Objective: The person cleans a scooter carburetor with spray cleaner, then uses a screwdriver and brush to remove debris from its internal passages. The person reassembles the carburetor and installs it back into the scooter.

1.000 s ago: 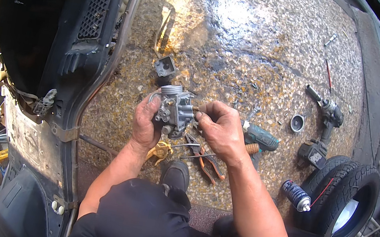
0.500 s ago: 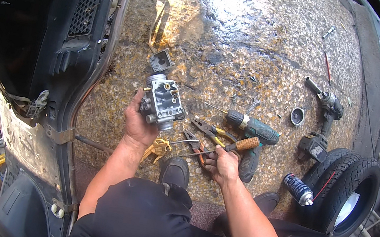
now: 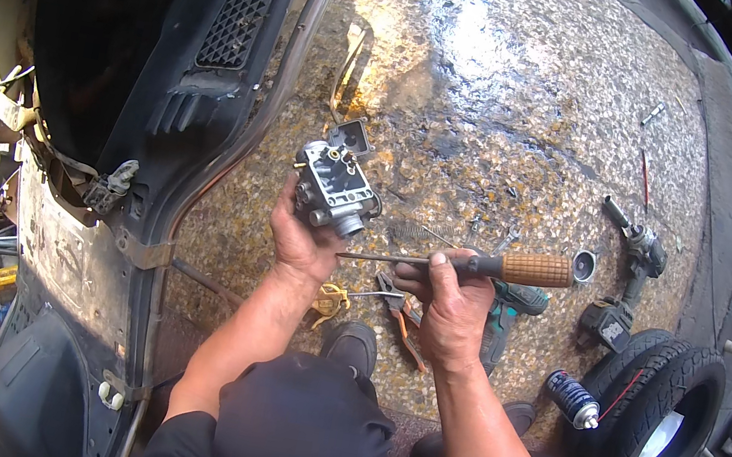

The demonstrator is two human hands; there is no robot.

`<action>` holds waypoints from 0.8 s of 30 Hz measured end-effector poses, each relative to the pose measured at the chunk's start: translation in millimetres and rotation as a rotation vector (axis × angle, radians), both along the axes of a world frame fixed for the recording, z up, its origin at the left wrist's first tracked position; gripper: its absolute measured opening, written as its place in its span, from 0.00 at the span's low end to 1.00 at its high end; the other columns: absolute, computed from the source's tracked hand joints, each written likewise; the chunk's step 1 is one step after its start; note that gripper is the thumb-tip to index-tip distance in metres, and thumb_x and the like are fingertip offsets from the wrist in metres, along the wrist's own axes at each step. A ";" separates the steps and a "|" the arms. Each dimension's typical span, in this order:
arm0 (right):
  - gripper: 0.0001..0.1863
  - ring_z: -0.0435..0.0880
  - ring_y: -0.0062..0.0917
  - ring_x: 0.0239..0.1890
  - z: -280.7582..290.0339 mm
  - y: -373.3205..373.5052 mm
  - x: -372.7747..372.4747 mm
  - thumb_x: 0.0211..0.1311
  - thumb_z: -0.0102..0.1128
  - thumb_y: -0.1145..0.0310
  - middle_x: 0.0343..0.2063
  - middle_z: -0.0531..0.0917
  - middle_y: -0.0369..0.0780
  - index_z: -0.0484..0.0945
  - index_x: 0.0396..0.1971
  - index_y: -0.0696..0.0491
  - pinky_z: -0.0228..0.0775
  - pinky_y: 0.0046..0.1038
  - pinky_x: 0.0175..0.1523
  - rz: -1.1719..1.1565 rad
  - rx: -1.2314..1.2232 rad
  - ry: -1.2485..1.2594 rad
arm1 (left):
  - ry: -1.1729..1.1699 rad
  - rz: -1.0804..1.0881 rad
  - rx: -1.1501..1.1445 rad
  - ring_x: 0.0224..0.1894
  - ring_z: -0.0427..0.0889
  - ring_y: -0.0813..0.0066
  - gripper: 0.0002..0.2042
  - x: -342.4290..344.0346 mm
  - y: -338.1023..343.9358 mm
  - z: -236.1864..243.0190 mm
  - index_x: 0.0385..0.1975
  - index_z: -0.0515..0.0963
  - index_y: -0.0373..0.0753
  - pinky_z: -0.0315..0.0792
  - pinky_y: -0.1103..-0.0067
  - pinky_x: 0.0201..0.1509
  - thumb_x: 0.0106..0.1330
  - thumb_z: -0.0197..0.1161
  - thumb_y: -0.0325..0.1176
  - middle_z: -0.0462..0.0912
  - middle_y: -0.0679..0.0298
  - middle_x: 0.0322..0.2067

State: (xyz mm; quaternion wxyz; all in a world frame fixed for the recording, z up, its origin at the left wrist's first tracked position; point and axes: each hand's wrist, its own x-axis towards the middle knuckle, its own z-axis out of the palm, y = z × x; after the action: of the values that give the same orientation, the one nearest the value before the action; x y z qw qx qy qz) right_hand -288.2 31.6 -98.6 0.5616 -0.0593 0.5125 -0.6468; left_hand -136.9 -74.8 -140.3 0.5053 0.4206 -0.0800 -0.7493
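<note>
The person squats over a speckled stone floor (image 3: 543,113). The left hand (image 3: 306,238) is clamped around the underside of a small grey metal carburettor (image 3: 334,186), holding it up above the floor with its open top and brass fittings facing the camera. The right hand (image 3: 446,301) is closed around the shaft end of a screwdriver (image 3: 477,265) with a ribbed orange handle; the tool lies nearly level, its tip pointing left and ending just below the carburettor, close to the left thumb.

On the floor between the hands and the person's knees lie orange-handled pliers (image 3: 400,313) and a yellowish fitting (image 3: 332,301). Just right of the right hand, partly hidden by it, lies a teal power tool (image 3: 508,312). Farther right are a grey impact driver (image 3: 641,253), a small round cup (image 3: 585,265), a blue spray can (image 3: 573,400) and a black tyre (image 3: 658,407). A dark scooter body panel (image 3: 168,76) fills the left side.
</note>
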 end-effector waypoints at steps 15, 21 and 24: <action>0.09 0.85 0.33 0.30 -23.7 3.1 -5.5 0.69 0.57 0.70 0.31 0.79 0.43 0.69 0.38 0.58 0.85 0.35 0.35 -0.223 0.127 -0.232 | 0.207 -0.065 0.002 0.47 0.81 0.58 0.29 -3.6 1.0 5.4 0.55 0.75 0.45 0.76 0.59 0.49 0.62 0.56 0.60 0.81 0.58 0.49; 0.08 0.86 0.28 0.28 2.0 1.5 8.2 0.69 0.57 0.70 0.30 0.81 0.42 0.71 0.38 0.59 0.83 0.27 0.33 -0.043 0.037 0.151 | 0.179 0.053 -0.024 0.48 0.82 0.61 0.24 -12.2 1.5 11.5 0.54 0.76 0.44 0.76 0.60 0.52 0.66 0.54 0.54 0.82 0.62 0.47; 0.07 0.86 0.29 0.28 21.7 0.5 16.7 0.71 0.55 0.70 0.30 0.80 0.42 0.71 0.38 0.59 0.83 0.29 0.34 0.026 -0.025 0.274 | 0.174 0.034 -0.087 0.48 0.82 0.61 0.24 -12.3 -0.7 10.5 0.54 0.76 0.42 0.76 0.59 0.53 0.67 0.53 0.53 0.82 0.61 0.48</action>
State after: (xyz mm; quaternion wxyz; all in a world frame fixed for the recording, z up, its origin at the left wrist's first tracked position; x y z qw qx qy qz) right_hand -271.5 32.2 -76.9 0.4940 -0.1606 0.5753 -0.6318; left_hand -149.1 -75.6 -129.8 0.5408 0.3327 -0.0612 -0.7701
